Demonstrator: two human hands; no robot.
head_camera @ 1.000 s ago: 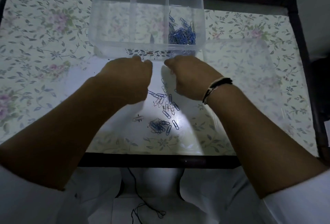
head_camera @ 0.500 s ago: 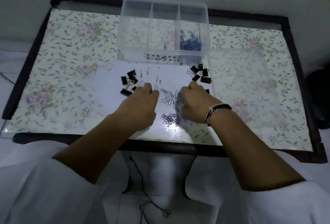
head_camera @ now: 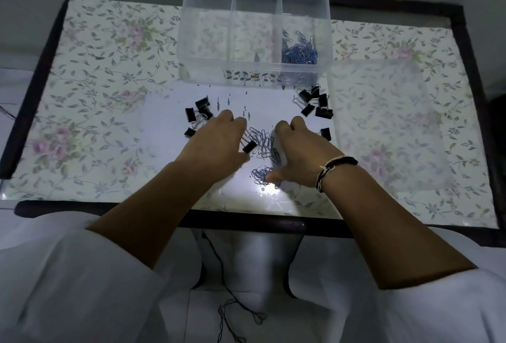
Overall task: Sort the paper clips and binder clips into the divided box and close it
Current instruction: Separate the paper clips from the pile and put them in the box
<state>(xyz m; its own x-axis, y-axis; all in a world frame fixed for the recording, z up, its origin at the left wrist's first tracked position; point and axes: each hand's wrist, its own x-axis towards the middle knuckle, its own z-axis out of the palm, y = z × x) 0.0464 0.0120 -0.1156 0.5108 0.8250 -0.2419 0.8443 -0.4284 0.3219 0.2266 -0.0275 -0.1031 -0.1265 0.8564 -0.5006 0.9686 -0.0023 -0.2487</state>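
Hands [head_camera: 219, 141] among loose clips [head_camera: 261, 140]

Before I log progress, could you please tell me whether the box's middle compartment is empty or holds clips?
Empty: through the clear box only the floral table shows in the middle compartment; the paper clips lie in the right one.

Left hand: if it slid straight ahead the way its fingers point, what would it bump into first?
Probably the near wall of the clear divided box. The left hand points up-table, and the binder clips lie just left of that line, though it might brush them.
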